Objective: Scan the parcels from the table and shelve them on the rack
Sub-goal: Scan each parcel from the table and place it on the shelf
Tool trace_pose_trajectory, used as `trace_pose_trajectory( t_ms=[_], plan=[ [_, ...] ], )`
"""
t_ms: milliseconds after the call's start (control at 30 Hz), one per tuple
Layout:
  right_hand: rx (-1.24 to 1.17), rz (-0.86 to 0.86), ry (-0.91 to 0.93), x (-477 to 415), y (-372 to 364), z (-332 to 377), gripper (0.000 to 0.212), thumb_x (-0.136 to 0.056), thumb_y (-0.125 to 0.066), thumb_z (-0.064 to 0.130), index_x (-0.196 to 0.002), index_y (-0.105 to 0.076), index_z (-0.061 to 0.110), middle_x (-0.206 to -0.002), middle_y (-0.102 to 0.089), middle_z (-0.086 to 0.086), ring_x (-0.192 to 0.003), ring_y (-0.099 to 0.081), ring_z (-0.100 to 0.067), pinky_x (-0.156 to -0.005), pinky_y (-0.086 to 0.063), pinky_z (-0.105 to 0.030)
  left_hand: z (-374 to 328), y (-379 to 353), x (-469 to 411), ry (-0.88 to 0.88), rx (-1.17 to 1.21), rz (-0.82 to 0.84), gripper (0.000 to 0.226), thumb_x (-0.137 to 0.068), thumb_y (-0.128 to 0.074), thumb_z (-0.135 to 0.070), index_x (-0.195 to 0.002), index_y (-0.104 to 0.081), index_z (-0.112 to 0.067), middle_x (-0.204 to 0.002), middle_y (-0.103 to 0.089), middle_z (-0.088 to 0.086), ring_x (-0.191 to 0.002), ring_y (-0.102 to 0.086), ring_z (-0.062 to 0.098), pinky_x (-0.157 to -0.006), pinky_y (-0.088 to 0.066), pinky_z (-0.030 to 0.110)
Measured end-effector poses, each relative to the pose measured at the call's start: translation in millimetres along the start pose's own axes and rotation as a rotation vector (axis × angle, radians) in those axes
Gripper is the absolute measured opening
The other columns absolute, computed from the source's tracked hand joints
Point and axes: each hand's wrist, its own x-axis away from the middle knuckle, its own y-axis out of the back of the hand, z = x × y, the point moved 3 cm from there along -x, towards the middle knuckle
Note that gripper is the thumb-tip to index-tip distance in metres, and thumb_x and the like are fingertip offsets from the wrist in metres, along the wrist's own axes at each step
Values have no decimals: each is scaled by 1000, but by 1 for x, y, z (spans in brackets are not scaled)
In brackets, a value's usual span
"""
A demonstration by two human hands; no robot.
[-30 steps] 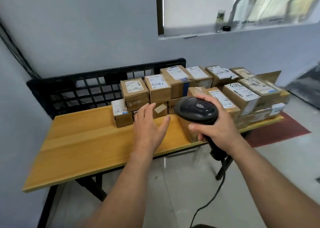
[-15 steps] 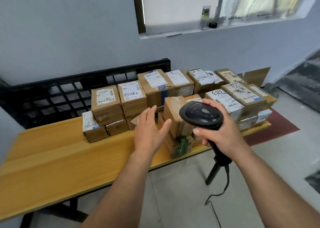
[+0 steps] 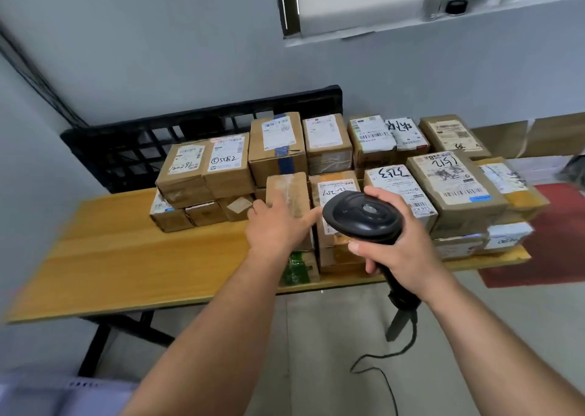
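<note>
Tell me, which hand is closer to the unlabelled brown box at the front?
Left. The left hand touches the box on its near face; the right hand, off to its right, grips the scanner.

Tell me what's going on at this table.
A person stands at a wooden table piled with labelled parcels. The right hand grips a black corded scanner, held over the front of the pile. The left hand reaches out with straight fingers and touches a plain brown box in the front row. That box sits on the stack, not yet lifted. A black crate stands behind the parcels.
</note>
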Motion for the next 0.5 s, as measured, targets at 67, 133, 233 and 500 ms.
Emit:
trace_pose_trajectory(
  t_ms=[67, 133, 233, 500],
  plan=[
    [-30, 42, -9, 0, 8, -8, 78, -73, -82, 1, -119, -50, 54, -118, -63, 0, -50, -62, -26, -56, -58, -40, 2, 2, 4, 68, 35, -13, 83, -82, -50, -72, -147, -23, -29, -142, -37, 20, -129, -39, 38, -100, -43, 47],
    [-50, 72, -12, 2, 13, -14, 78, -73, -82, 1, -121, -50, 52, -119, -63, 0, -51, -62, -27, -59, -59, -43, 12, 5, 11, 157, 185, -7, 79, -84, -55, -60, -149, -24, -29, -141, -36, 19, -124, -44, 36, -98, -44, 44],
    [-66, 99, -2, 8, 15, -13, 76, -73, -82, 1, -126, -50, 47, -118, -62, 3, -52, -62, -26, -62, -60, -47, 32, 10, 23, 253, 590, 25, 82, -79, -66, -41, -149, -24, -30, -139, -43, 13, -117, -52, 31, -95, -50, 43],
    [-64, 180, 76, 21, 4, 8, 74, -75, -80, 3, -122, -48, 49, -116, -62, 4, -55, -64, -28, -63, -60, -50, 72, 9, 60, 333, 983, 141, 96, -84, -73, -23, -156, -9, -29, -140, -52, 9, -85, -60, 10, -77, -47, 30]
  ],
)
